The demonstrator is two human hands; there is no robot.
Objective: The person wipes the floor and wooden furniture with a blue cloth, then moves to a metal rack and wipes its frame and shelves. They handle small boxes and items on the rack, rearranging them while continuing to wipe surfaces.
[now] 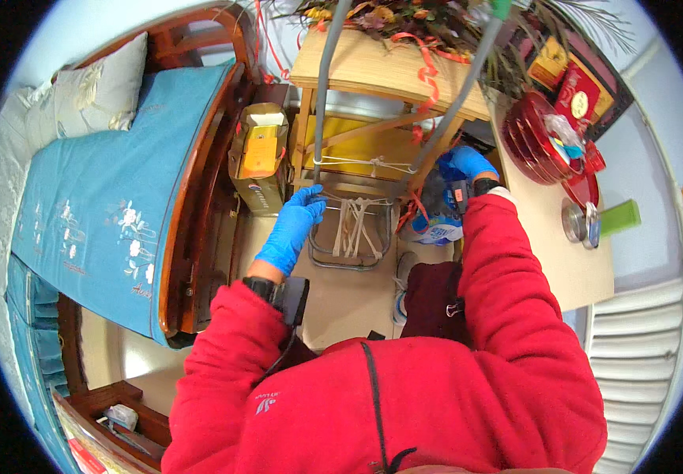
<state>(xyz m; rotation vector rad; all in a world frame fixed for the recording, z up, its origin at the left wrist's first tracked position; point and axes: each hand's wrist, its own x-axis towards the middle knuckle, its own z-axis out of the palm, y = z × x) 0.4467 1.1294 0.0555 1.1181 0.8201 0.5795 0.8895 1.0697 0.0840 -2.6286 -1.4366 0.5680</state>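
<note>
A grey tubular metal folding frame [322, 95] stands upright in front of me, with white cords tied across it and laced over its lower part. My left hand [290, 229], in a blue glove, has its fingers closed at the frame's left tube, beside the cords. To the right, my right hand [472, 163], also blue-gloved, reaches under the table edge. Its fingers are bent at the top of a clear plastic bag [434, 193]; their tips are partly hidden. Blue and white packaging [438, 231] shows in the lower part of the bag.
A wooden table [373, 59] bears dried flowers and red ribbon. Left of the frame stands an open cardboard box [261, 182], next to a wooden bench with a blue cover [120, 189]. On the right, a pale tabletop [562, 268] carries red trays [535, 138].
</note>
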